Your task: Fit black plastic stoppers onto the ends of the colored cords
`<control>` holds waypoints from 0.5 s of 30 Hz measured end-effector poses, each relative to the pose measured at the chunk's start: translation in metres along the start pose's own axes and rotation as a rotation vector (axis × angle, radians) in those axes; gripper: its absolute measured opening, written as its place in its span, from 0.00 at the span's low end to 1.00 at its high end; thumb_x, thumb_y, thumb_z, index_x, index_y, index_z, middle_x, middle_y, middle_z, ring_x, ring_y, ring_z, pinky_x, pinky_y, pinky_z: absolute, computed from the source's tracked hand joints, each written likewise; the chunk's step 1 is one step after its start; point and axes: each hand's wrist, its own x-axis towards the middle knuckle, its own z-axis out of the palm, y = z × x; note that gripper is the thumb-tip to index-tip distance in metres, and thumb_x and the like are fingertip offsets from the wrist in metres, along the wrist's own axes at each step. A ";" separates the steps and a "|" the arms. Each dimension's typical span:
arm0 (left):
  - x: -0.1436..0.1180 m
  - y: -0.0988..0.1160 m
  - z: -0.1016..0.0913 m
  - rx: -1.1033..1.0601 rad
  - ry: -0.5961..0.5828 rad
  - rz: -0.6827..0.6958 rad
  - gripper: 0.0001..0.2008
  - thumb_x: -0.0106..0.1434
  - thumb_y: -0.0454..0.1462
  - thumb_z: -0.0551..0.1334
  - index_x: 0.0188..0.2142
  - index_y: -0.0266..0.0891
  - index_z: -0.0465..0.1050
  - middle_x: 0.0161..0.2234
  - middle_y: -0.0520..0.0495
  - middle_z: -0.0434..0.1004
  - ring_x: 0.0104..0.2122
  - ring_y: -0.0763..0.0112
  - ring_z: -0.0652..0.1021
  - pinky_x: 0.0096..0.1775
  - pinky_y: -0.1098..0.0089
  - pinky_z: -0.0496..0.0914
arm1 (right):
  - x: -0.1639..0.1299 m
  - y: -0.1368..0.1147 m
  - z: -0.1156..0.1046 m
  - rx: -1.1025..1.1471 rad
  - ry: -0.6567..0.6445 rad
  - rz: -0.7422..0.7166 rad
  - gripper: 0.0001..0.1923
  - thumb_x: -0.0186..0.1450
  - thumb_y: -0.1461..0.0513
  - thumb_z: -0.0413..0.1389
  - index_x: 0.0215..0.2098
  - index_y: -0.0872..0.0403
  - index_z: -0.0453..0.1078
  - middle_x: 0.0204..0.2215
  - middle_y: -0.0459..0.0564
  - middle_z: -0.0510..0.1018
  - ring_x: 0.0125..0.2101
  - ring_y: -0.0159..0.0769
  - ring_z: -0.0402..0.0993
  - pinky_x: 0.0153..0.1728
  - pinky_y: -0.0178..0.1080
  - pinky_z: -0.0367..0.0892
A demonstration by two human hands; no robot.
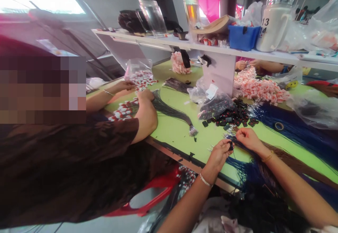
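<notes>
just hands [233, 144] near table edge [185, 162]

Beyond your hands, the pile of small black plastic clips [235, 115] lies on the green surface [174, 130], with the bundle of dark thin wires [171, 111] to its left and the white shelf [216, 49] behind it.

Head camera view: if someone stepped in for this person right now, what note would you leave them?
Left hand: pinching a small black piece at the table's near edge.
Right hand: fingers on the same piece, and on thin wires there.
Supplies: pile of black pieces just beyond the hands; blue wire bundle to the right on the green table.
Done: cannot tell how many pieces are finished.
Left: many loose pieces lie in the pile.
A co-worker's hand sorts at the left.
</notes>
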 end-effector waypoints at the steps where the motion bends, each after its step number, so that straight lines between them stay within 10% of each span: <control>1: 0.000 0.000 0.000 0.001 -0.005 -0.002 0.13 0.47 0.33 0.71 0.33 0.33 0.74 0.31 0.44 0.76 0.30 0.73 0.75 0.34 0.72 0.69 | -0.006 -0.001 0.003 0.002 -0.007 0.013 0.07 0.57 0.62 0.52 0.24 0.56 0.67 0.19 0.42 0.70 0.20 0.27 0.61 0.22 0.30 0.57; 15: -0.001 0.001 0.000 -0.013 -0.026 -0.018 0.12 0.49 0.32 0.69 0.34 0.34 0.73 0.30 0.45 0.77 0.30 0.71 0.76 0.36 0.70 0.70 | -0.032 -0.005 0.015 -0.208 0.067 -0.004 0.07 0.55 0.62 0.54 0.20 0.55 0.67 0.15 0.41 0.66 0.17 0.26 0.55 0.20 0.30 0.50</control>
